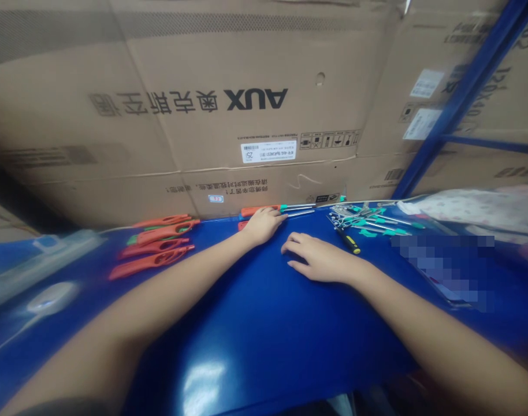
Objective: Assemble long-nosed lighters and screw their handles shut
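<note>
At the back of the blue table, my left hand point(264, 225) lies over red-orange stick lighters point(257, 210) with thin metal rods. Its fingers curl down around one of these lighters, whose rod sticks out to the right; the thumb is hidden. My right hand point(318, 258) hovers at or just above the tabletop, fingers bent and apart, nothing in them. Beyond it on the right lie a heap of metal rods with green ends point(372, 219) and a black and yellow screwdriver point(348, 241).
Several orange-red handle shells point(153, 257) lie at left, near a clear plastic container point(51, 263) and a white round object with a cable point(51, 297). A big cardboard box point(194, 133) walls off the back. A blue metal post point(454, 110) and pale cloth point(476, 211) are at right.
</note>
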`<state>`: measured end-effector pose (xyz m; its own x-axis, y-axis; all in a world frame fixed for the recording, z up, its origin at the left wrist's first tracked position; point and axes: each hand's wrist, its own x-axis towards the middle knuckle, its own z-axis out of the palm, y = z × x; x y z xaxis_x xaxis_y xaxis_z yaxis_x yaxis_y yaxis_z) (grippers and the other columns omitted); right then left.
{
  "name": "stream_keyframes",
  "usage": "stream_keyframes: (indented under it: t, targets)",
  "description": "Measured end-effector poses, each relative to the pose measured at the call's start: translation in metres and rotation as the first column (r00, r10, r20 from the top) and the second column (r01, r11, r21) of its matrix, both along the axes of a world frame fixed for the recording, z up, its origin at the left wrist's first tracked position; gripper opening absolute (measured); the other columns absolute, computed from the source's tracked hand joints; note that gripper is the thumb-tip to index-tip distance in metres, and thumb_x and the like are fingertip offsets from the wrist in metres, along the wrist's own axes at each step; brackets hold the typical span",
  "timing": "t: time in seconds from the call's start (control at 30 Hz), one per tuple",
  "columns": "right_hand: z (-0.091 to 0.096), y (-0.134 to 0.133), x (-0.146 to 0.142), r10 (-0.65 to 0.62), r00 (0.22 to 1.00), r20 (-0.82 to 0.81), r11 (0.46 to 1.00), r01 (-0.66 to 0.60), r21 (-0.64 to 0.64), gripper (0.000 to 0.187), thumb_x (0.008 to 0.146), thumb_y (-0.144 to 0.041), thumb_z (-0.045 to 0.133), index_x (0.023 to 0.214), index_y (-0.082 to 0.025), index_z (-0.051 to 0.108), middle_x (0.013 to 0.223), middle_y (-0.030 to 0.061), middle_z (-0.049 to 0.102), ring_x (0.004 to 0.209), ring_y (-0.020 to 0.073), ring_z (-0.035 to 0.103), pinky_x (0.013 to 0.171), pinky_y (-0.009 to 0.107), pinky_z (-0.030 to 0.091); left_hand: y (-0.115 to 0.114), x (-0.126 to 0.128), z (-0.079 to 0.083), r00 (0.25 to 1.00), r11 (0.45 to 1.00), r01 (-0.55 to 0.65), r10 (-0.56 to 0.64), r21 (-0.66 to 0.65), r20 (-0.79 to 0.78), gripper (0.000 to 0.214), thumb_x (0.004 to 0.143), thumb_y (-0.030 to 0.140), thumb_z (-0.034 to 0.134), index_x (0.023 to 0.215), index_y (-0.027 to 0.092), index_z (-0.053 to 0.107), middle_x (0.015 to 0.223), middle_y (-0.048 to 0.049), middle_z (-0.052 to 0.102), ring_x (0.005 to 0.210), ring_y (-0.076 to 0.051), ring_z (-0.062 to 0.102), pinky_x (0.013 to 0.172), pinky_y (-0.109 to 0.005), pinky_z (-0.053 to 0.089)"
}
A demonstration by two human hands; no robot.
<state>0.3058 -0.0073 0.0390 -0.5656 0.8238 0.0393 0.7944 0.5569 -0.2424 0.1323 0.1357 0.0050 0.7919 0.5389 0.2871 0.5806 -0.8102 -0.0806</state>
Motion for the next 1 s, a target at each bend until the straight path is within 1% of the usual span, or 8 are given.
stream_keyframes:
  t: [0.13, 0.27, 0.4, 0.5, 0.57, 0.7, 0.87, 1.0]
  targets:
    - [0.001, 0.0, 0.0, -0.002, 1.0, -0.005, 1.0, 0.002, -0.006, 0.028, 0.096, -0.029, 0.053, 0.121, -0.021, 0.061, 0.122, 0.0109, 0.057, 0.107, 0.0275, 0.058, 0.094, 0.045, 0.049, -0.002, -0.003, -0.002, 0.999, 1.0, -0.005, 0.005, 0.005, 0.044, 0.038, 0.103, 0.027, 0.042, 0.135, 0.018, 0.059, 0.135, -0.0114, 0.063, 0.126, -0.028, 0.054, 0.108, -0.046, 0.04]
    - [0.001, 0.0, 0.001, 0.0, 1.0, -0.002, 1.0, 0.0, -0.008, 0.028, 0.096, -0.028, 0.053, 0.121, -0.02, 0.061, 0.122, 0.0112, 0.057, 0.108, 0.0278, 0.057, 0.094, 0.045, 0.049, -0.005, -0.008, -0.001, 0.996, 1.0, -0.015, 0.014, 0.011, 0.086, 0.037, 0.101, 0.028, 0.045, 0.135, 0.018, 0.058, 0.134, -0.0126, 0.063, 0.125, -0.029, 0.053, 0.109, -0.051, 0.038]
    - [0.0, 0.0, 0.002, -0.002, 1.0, -0.006, 1.0, 0.002, -0.005, 0.028, 0.096, -0.028, 0.054, 0.122, -0.02, 0.061, 0.122, 0.0108, 0.057, 0.108, 0.0275, 0.057, 0.094, 0.045, 0.049, -0.011, -0.018, 0.005, 0.994, 0.999, 0.013, -0.016, 0.033, 0.112, 0.035, 0.099, 0.027, 0.05, 0.13, 0.018, 0.062, 0.134, -0.0118, 0.062, 0.127, -0.028, 0.051, 0.108, -0.046, 0.04]
    - [0.0, 0.0, 0.002, 0.004, 1.0, -0.011, 1.0, -0.004, -0.002, 0.027, 0.096, -0.028, 0.054, 0.121, -0.02, 0.061, 0.121, 0.0107, 0.057, 0.108, 0.0272, 0.057, 0.095, 0.045, 0.048, -0.015, -0.03, 0.008, 0.992, 0.999, -0.002, -0.003, 0.039, 0.13, 0.031, 0.098, 0.028, 0.05, 0.122, 0.019, 0.067, 0.122, -0.0114, 0.067, 0.113, -0.028, 0.058, 0.097, -0.044, 0.048]
    - [0.0, 0.001, 0.002, 0.009, 1.0, -0.011, 1.0, -0.009, 0.001, 0.026, 0.096, -0.027, 0.054, 0.12, -0.02, 0.062, 0.121, 0.0109, 0.058, 0.108, 0.0273, 0.057, 0.095, 0.045, 0.048, -0.015, -0.039, 0.008, 0.99, 0.999, -0.022, 0.017, 0.034, 0.138, 0.029, 0.096, 0.024, 0.052, 0.118, 0.018, 0.069, 0.119, -0.0123, 0.069, 0.107, -0.027, 0.062, 0.093, -0.042, 0.051]
    - [-0.001, 0.002, 0.002, 0.011, 1.0, -0.018, 1.0, -0.011, 0.002, 0.026, 0.095, -0.026, 0.055, 0.12, -0.02, 0.062, 0.121, 0.0109, 0.058, 0.108, 0.0273, 0.057, 0.095, 0.045, 0.048, -0.01, -0.051, 0.005, 0.991, 1.0, -0.027, 0.025, 0.009, 0.133, 0.03, 0.092, 0.016, 0.054, 0.117, 0.02, 0.07, 0.122, -0.0097, 0.07, 0.109, -0.026, 0.065, 0.094, -0.039, 0.053]
    - [-0.001, 0.002, 0.002, 0.013, 0.999, -0.031, 1.0, -0.014, -0.004, 0.027, 0.095, -0.026, 0.055, 0.121, -0.02, 0.062, 0.122, 0.0108, 0.057, 0.107, 0.0267, 0.058, 0.095, 0.045, 0.049, -0.004, -0.047, 0.003, 0.991, 1.0, -0.027, 0.028, -0.01, 0.131, 0.028, 0.093, 0.016, 0.054, 0.112, 0.024, 0.072, 0.119, -0.0066, 0.072, 0.109, -0.024, 0.066, 0.095, -0.038, 0.053]
    - [-0.002, 0.003, 0.003, 0.013, 0.999, -0.04, 1.0, -0.013, -0.003, 0.028, 0.095, -0.026, 0.056, 0.121, -0.02, 0.062, 0.121, 0.0111, 0.057, 0.107, 0.0265, 0.058, 0.096, 0.045, 0.049, -0.006, -0.039, 0.003, 0.988, 0.999, -0.05, 0.049, 0.004, 0.148, 0.027, 0.091, 0.015, 0.056, 0.111, 0.022, 0.072, 0.119, -0.0072, 0.072, 0.109, -0.025, 0.065, 0.095, -0.038, 0.052]
